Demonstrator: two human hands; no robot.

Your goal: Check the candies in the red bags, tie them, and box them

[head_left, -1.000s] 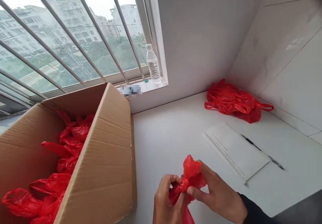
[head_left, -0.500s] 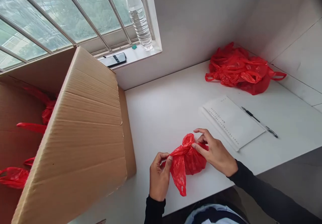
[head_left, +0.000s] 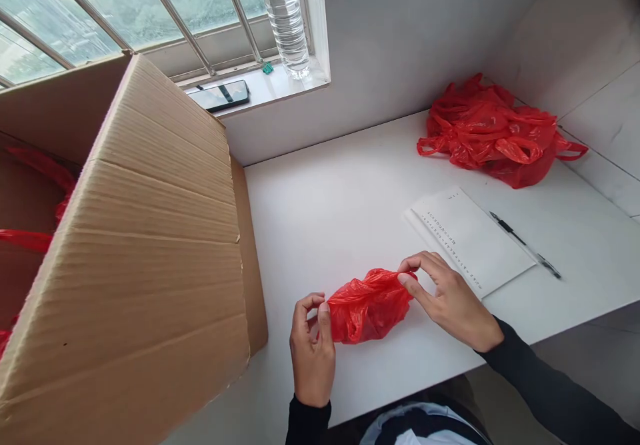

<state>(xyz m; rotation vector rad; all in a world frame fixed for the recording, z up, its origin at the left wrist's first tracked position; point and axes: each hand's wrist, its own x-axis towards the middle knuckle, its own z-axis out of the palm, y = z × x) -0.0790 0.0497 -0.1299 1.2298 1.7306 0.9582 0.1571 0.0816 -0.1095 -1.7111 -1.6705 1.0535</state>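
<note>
A small red plastic bag point(head_left: 369, 306) is stretched between my two hands, low over the white table point(head_left: 310, 218). My left hand point(head_left: 313, 352) pinches its left end between thumb and fingers. At the upper right edge of the bag, my right hand point(head_left: 445, 295) grips the plastic with thumb and forefinger. The bag looks gathered and wrinkled, and whatever may be inside cannot be made out.
On the left stands a large cardboard box point(head_left: 165, 245) with red bags inside. A heap of red bags point(head_left: 495, 132) lies at the back right. Nearer are a notebook point(head_left: 470, 238) and a pen point(head_left: 525, 244). The windowsill holds a phone point(head_left: 223, 95) and a water bottle point(head_left: 286, 22).
My hands have moved apart, pulling the bag wider. Its twisted top has opened out, and the handle that hung down at the front no longer shows. The view has shifted slightly.
</note>
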